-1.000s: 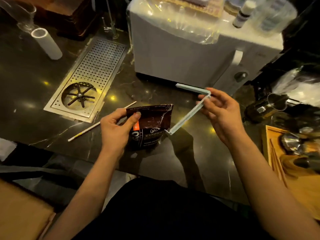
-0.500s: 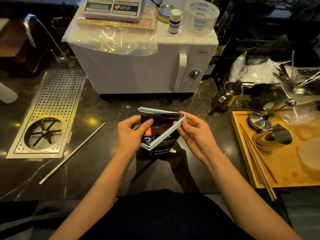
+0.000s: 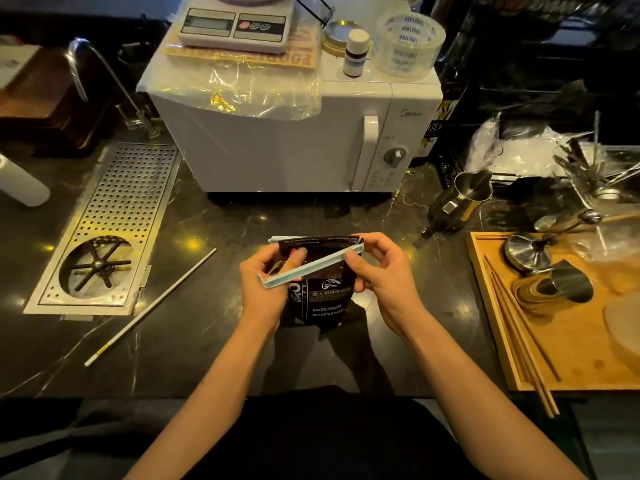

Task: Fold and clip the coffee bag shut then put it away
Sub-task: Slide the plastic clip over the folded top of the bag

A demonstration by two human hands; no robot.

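Since half a second ago, nudged closer together at frame centre. Left hand (image 3: pixel 265 289) pinching dark foil coffee bag (image 3: pixel 323 280); pale-blue hinged plastic clip (image 3: pixel 308 266) straddling folded top, unclosed; right hand (image 3: pixel 384 275) gripping hinge end. Next: press shut.

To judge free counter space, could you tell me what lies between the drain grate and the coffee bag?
In the head view, one thin white stick lies diagonally on the dark counter between the drain grate and the coffee bag.

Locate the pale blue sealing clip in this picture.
In the head view the sealing clip sits centre frame, open across the top of the coffee bag, held between the left hand and right hand, in front of the microwave.
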